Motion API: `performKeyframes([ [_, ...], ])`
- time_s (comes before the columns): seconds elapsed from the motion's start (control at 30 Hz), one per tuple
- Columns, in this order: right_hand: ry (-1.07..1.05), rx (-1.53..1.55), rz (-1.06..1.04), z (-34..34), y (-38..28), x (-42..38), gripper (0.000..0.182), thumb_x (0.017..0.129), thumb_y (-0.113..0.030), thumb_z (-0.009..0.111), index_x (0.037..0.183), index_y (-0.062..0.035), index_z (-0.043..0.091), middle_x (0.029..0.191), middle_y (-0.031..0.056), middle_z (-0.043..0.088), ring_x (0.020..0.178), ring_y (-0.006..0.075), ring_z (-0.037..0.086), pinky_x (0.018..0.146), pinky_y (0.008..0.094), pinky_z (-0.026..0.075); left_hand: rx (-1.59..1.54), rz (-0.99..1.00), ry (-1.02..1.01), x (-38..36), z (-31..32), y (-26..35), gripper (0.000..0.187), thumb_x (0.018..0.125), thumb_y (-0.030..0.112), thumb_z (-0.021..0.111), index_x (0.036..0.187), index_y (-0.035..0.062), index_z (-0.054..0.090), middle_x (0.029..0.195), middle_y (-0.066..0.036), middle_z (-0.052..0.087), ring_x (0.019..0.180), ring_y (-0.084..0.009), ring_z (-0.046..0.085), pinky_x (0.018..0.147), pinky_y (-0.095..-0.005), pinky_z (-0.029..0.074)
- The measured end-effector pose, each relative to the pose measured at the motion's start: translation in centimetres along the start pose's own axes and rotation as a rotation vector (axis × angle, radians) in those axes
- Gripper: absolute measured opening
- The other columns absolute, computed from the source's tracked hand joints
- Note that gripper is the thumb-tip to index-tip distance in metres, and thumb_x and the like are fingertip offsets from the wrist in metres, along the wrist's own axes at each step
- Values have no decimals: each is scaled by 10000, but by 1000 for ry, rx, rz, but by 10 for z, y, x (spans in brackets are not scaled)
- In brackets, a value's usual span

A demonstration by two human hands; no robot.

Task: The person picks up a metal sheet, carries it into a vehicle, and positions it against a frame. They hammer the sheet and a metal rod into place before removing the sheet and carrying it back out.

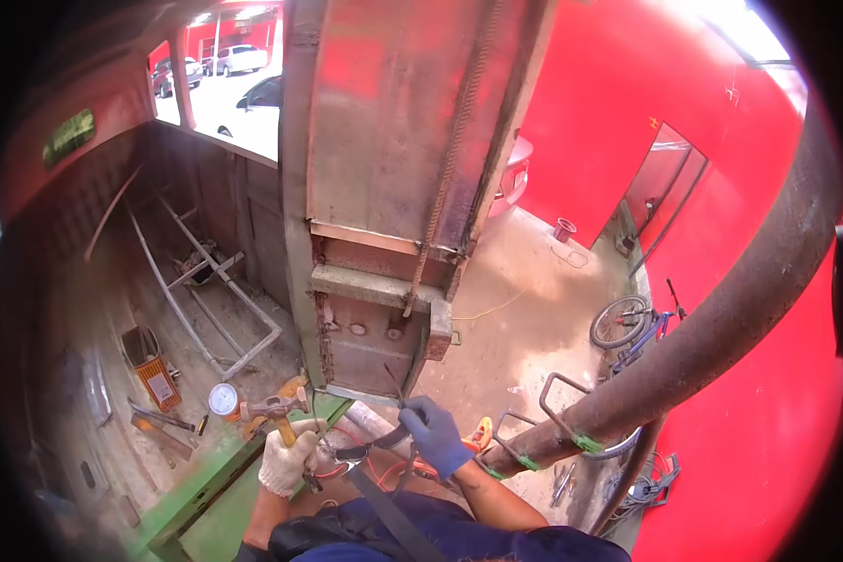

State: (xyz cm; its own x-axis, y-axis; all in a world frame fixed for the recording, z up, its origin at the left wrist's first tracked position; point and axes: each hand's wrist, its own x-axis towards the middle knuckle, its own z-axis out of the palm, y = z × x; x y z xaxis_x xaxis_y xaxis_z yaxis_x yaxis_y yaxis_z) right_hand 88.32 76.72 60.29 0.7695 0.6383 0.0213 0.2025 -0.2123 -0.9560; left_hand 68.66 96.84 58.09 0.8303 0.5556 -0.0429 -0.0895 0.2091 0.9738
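My left hand [288, 459], in a white knit glove, is closed round the handle of a hammer [276, 406] whose metal head points up beside the green beam [206, 482]. To its right, my right hand [433, 435], in a blue-grey glove, has its fingers closed on a thin dark rod [395, 382] that sticks up toward the rusty metal column [370, 342]. A dark strap [384, 510] with a metal fitting hangs between the hands, close to my body.
Left, on the floor, are an orange tin [159, 386], a white-lidded tub [223, 400] and a metal frame [253, 342]. A thick curved pipe [684, 365] with rungs crosses the right side. Beyond it stands a bicycle [623, 323] by the red wall [749, 412].
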Motion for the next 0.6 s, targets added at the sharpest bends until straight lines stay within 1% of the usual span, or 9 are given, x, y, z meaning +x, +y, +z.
performKeyframes([
  [0.03,-4,-7,-2,3,4,1,235,972,-174,629,1105,18,656,879,82,682,793,108,609,710,286,506,-7,2,4,1,0,0,393,958,239,662,1175,-88,673,594,-15,587,477,-93,523,453,-249,408],
  [0.1,-38,33,24,8,12,4,250,969,-193,634,1112,11,662,878,80,681,793,109,610,714,283,504,39,-57,53,1,3,6,329,918,168,691,1128,-85,694,618,-18,603,479,-92,524,455,-250,411],
  [0.13,-61,22,38,9,12,7,257,964,-199,643,1117,6,664,879,77,682,789,116,611,714,282,504,35,-58,53,2,4,8,329,918,168,691,1128,-85,694,618,-18,603,479,-92,524,455,-250,411],
  [0.2,-78,21,45,11,11,11,266,962,-209,647,1120,4,665,878,76,682,789,121,615,716,286,505,56,-100,94,6,7,10,260,892,105,696,1076,-79,709,643,-20,617,485,-87,532,459,-242,412],
  [0.27,-90,21,46,12,12,17,275,961,-220,651,1123,2,666,876,75,681,789,125,618,718,289,507,41,-102,98,12,6,6,246,893,106,697,1060,-76,711,644,-21,618,486,-84,534,458,-240,411],
  [0.33,-118,10,73,13,20,25,303,961,-221,655,1145,19,661,957,70,697,863,125,636,769,283,507,29,-103,101,16,5,2,233,895,106,697,1044,-73,713,645,-22,619,487,-81,537,457,-237,410],
  [0.47,-124,36,110,21,22,41,318,956,-222,663,1163,19,661,996,72,699,887,137,647,800,290,513,46,-86,117,24,-3,-3,216,900,118,698,1023,-59,714,629,-16,613,481,-77,534,450,-237,406],
  [0.53,-186,101,151,26,16,50,342,949,-228,676,1188,17,660,1019,82,708,920,149,663,831,298,525,48,-65,113,30,-8,-1,209,903,129,699,1007,-52,714,619,-14,608,477,-77,531,449,-238,405],
  [0.6,-195,123,162,35,14,56,345,962,-234,662,1191,24,656,1022,85,700,899,145,658,823,297,531,100,-72,126,37,-14,9,191,905,151,700,959,-32,709,608,-10,597,474,-77,526,451,-245,399],
])
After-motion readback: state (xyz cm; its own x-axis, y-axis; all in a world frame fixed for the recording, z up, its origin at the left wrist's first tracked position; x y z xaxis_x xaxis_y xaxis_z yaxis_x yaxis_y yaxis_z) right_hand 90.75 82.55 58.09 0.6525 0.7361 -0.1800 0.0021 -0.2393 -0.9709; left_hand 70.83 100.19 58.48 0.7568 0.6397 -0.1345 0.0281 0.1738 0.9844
